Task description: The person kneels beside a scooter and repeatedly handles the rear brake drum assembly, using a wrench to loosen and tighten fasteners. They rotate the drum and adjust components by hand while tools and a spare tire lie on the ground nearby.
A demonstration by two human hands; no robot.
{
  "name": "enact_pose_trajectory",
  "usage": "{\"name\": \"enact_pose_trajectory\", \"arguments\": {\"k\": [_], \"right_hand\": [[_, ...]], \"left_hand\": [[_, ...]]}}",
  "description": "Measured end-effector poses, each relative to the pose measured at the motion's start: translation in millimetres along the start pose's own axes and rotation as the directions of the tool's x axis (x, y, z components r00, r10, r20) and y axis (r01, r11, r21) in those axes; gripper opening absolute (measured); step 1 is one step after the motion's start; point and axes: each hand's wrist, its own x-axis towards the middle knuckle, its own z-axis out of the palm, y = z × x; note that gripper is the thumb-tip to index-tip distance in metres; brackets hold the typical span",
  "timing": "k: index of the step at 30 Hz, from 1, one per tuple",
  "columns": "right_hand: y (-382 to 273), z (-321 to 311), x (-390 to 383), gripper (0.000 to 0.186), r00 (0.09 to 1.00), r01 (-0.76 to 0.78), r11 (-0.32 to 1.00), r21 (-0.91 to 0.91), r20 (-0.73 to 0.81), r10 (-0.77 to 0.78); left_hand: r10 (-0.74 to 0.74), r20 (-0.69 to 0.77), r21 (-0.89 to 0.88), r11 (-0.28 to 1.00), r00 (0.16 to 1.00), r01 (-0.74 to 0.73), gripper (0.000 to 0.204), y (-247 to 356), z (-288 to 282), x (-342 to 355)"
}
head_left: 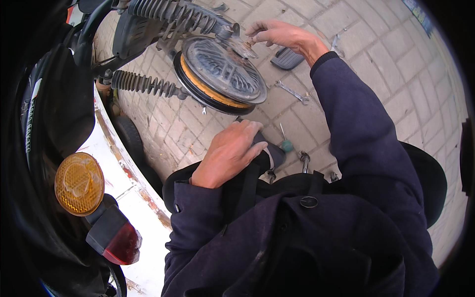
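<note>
My right hand [283, 36] reaches over the far side of a wheel hub, its thumb and fingers curled at a small rusty nut [250, 41] on the axle end. The hub has a ribbed grey metal cover [225, 68] above a yellow ring [202, 85] and a black rim. Nearer to me, my left hand [230, 153] lies palm down over my knee and dark shoe, fingers stretched out and holding nothing. A coil-spring shock absorber [148, 85] ends beside the hub, and a second one [170, 16] runs above it.
An open-ended wrench [293, 92], a black pad [287, 58] and another wrench [338, 43] lie on the brick paving. Beside my shoe are a green-handled screwdriver [286, 145] and a metal tool [304, 161]. At left stand an amber indicator [79, 184], a red tail light [121, 238] and white bodywork.
</note>
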Motion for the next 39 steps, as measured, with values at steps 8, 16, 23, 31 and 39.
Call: {"name": "enact_pose_trajectory", "arguments": {"k": [8,16,23,31,39], "right_hand": [[9.2,14.5,11.1,0.063,0.987,-0.161,0.984,-0.080,0.017,0.163],[1.0,12.8,10.9,0.051,0.942,-0.332,0.922,-0.199,-0.032,0.333],[-4.1,10.7,-3.1,0.053,1.000,0.025,0.997,-0.075,0.000,-0.025],[-4.2,10.1,14.2,0.049,0.923,-0.371,0.905,-0.211,0.029,0.385],[-4.9,8.6,1.8,0.048,0.961,-0.274,0.961,-0.046,-0.050,0.272]], "left_hand": [[0.017,-0.001,0.003,1.000,1.000,-0.017,0.035,-1.2,0.3,-2.2],[0.009,-0.029,0.003,1.000,1.000,-0.009,0.035,-3.2,0.0,-5.9],[0.031,-0.055,0.006,1.000,0.998,-0.031,0.035,-7.7,2.5,-7.8],[-0.013,-0.005,0.013,1.000,1.000,0.013,0.034,-3.0,-1.4,-5.5],[-0.020,-0.001,0.013,1.000,1.000,0.020,0.033,-1.7,-3.0,-4.1]]}}
